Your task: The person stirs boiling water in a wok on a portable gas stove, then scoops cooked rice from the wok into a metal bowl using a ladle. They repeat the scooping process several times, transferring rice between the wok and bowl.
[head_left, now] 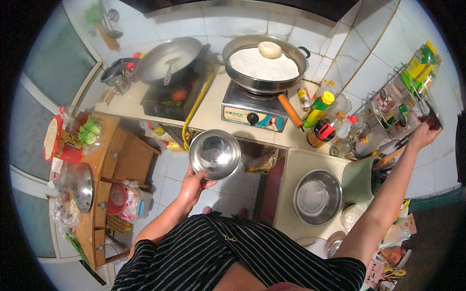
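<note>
My left hand (193, 183) holds a shiny stainless steel bowl (214, 154) by its rim, over the gap in front of the counter. The bowl looks empty. Stretched far out to the right, my right hand (426, 135) is at a wire rack (378, 105) on the wall. Its fingers curl against a dark reddish-brown object (431, 118) that is blurred, and I cannot tell whether they grip it. Ahead, a wide steel steamer pan (267, 85) sits on a gas stove (251, 112). White cloth (260, 67) lines the pan, with a pale dough ball (269, 50) on it.
A wok (145, 60) of whitish liquid, with a metal utensil (168, 72) in it, stands on a black cooker (174, 100). An orange-handled rolling pin (290, 110) leans beside the stove near several bottles (319, 109). A steel basin (316, 198) occupies the right counter; a wooden cabinet (109, 152) stands left.
</note>
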### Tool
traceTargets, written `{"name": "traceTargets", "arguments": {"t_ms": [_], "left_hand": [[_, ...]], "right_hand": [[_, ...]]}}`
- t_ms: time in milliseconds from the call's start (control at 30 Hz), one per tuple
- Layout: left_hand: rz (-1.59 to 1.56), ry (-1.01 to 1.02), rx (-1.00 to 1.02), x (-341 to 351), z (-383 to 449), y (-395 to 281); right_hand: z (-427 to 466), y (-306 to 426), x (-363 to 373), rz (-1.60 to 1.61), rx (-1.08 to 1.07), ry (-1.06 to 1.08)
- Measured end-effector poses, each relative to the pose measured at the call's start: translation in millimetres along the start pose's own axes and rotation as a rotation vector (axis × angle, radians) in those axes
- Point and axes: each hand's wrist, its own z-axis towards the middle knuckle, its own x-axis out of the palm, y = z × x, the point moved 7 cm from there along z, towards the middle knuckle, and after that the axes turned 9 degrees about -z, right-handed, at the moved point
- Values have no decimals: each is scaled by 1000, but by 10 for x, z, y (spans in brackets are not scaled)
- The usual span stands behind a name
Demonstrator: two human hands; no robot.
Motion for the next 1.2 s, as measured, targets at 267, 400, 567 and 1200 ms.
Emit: {"name": "traceTargets", "arguments": {"t_ms": [267,400,567,1200], "left_hand": [[94,229,-135,257,-324,-284],[51,350,-219,210,-405,-514],[34,344,-298,-570,-269,-855],[-364,-43,184,-2081,440,-2593]], "right_hand": [[-1652,2756,1284,490,398,921],[-3436,3707,1812,1170,685,1331],[-5591,4603,2210,1559,1171,1924],[-5574,5993,2076,1269,891,1494]]}}
